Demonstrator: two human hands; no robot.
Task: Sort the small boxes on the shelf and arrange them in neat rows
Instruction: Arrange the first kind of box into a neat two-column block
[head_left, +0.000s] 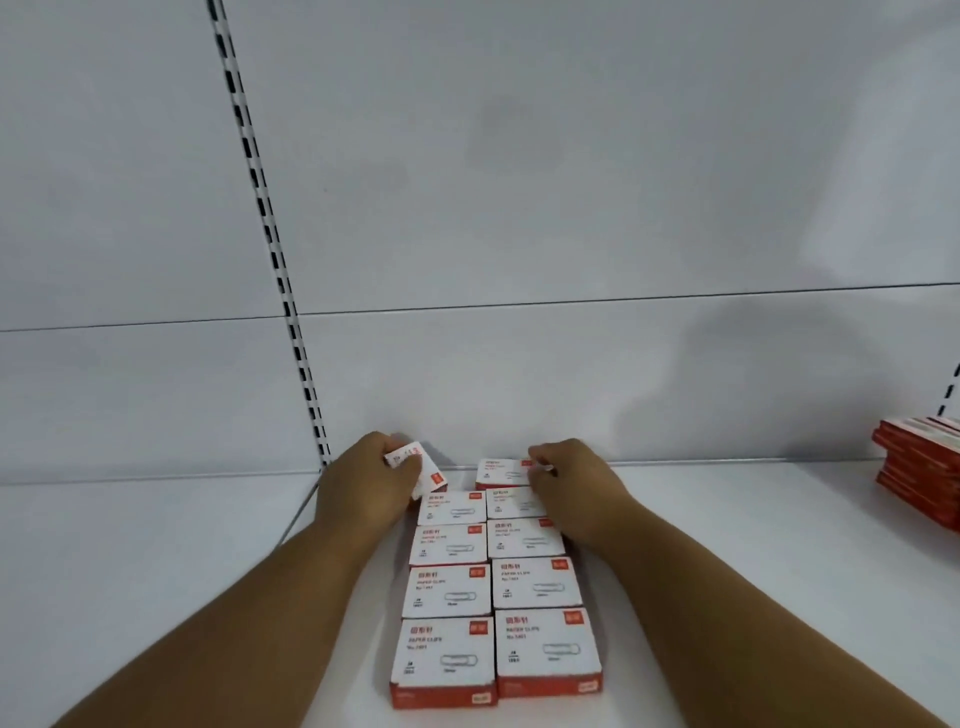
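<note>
Head view shows our two hands at the back of a white shelf (156, 545). Our left hand (363, 493) has its fingers curled around one small box (423, 470), held tilted just above the back of the left row. Our right hand (571, 493) pinches the far corner of the last box (501, 472) in the right row. Nine paper clip boxes (447, 592) lie flat in two neat rows, touching side by side. A red stack (919, 473) sits far off at the right.
</note>
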